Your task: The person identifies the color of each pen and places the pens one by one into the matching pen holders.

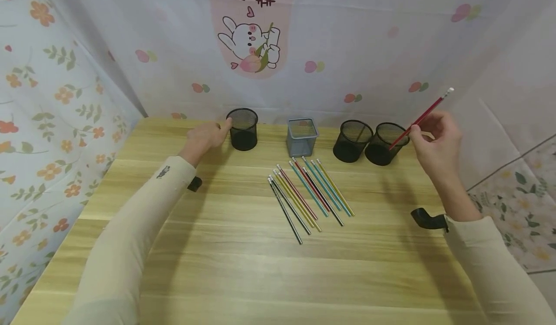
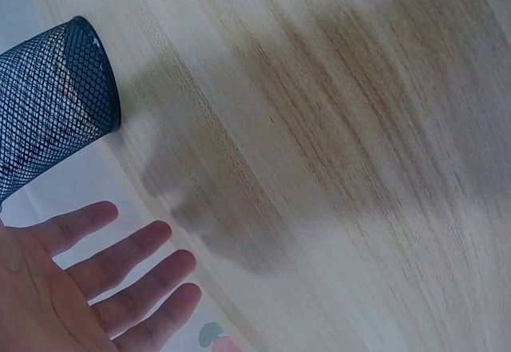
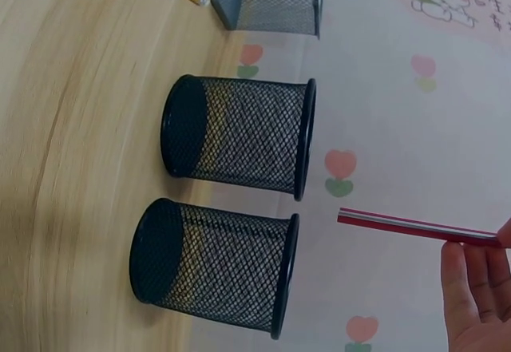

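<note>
My right hand (image 1: 440,141) pinches a red pencil (image 1: 427,111) near its white eraser end, tilted down to the left. In the right wrist view the pencil's lower end (image 3: 375,219) is outside the rightmost black mesh cup (image 3: 219,264), a little beyond its rim. My left hand (image 1: 206,135) is at the left side of another round black mesh cup (image 1: 244,133). Four straight, spread fingers (image 2: 132,252) show beside that cup in the left wrist view; the thumb is hidden there, so I cannot tell how firmly it touches.
A second round black cup (image 1: 347,150) stands beside the rightmost one, and a grey square mesh holder (image 1: 300,144) is mid-row. Several pencils, including a gold one (image 1: 340,197), lie side by side on the wooden table (image 1: 243,276). A printed cloth (image 1: 347,40) hangs behind.
</note>
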A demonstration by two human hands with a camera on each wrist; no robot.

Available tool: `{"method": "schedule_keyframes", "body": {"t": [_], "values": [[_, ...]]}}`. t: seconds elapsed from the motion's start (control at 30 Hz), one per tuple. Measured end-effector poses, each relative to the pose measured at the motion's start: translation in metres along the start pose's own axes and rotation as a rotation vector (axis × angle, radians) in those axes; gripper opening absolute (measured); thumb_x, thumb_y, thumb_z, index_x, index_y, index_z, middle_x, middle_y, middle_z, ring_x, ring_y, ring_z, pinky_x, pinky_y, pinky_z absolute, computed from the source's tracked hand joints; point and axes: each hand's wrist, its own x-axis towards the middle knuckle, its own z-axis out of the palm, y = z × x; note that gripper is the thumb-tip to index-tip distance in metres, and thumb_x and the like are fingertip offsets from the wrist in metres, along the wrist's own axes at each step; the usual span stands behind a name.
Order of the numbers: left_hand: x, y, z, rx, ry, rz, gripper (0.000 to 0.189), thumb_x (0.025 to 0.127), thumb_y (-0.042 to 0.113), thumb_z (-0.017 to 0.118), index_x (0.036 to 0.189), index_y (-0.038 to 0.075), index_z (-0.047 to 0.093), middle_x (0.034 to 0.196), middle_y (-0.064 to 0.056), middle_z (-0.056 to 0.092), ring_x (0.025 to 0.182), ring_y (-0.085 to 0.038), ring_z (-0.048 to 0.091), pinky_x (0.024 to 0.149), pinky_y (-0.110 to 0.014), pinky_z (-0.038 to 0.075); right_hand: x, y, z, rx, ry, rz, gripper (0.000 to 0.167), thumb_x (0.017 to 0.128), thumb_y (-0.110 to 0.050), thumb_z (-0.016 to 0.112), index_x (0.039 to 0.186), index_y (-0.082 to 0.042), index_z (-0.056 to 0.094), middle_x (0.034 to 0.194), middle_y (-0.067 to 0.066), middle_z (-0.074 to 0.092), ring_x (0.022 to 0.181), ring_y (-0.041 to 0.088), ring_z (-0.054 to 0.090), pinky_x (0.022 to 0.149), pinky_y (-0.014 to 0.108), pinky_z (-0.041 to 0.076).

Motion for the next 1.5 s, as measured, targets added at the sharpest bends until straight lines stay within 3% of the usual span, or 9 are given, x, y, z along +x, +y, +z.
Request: {"method": "schedule_keyframes", "body": {"t": [0.5,0.8,1.13,1.5], "values": [[0.004,-0.002,0.002,0.024,-0.001,-0.009,0.106,0.094,0.075,-0.006,0.155,0.002,0.040,0.152,-0.030,0.040,0.131,-0.053,0.043,0.102,-0.064,0.034,0.012,0.009,-0.006,-0.011,0.031,0.011,0.020,0.093,0.004,0.061,0.111,0.012,0.059,0.095,0.003,0.064,0.082,0.012,0.063,0.070,0.015,0.051],[0.001,-0.002,-0.002,0.050,-0.010,0.003,0.104,0.095,0.074,-0.006,0.154,0.003,0.042,0.149,-0.029,0.044,0.122,-0.050,0.052,0.092,-0.061,0.043,0.013,-0.018,0.000,-0.050,-0.001,-0.014,0.020,0.094,-0.001,0.060,0.111,0.012,0.059,0.095,0.000,0.062,0.085,0.009,0.061,0.074,0.017,0.049],[0.000,0.000,-0.003,0.062,0.006,0.021,0.103,0.095,0.074,-0.004,0.155,0.004,0.042,0.150,-0.028,0.043,0.123,-0.050,0.052,0.091,-0.060,0.044,0.016,-0.013,0.003,-0.074,-0.033,-0.022,0.021,0.094,0.001,0.060,0.110,0.015,0.057,0.090,-0.002,0.062,0.082,0.007,0.060,0.072,0.016,0.048],[0.000,-0.002,-0.003,0.071,0.027,0.021,0.098,0.098,0.071,0.000,0.155,0.004,0.041,0.150,-0.029,0.043,0.121,-0.051,0.052,0.088,-0.059,0.046,0.028,0.032,0.003,-0.120,-0.035,0.034,0.016,0.094,-0.001,0.060,0.109,0.004,0.060,0.094,-0.008,0.060,0.085,0.005,0.060,0.073,0.014,0.046]]}}
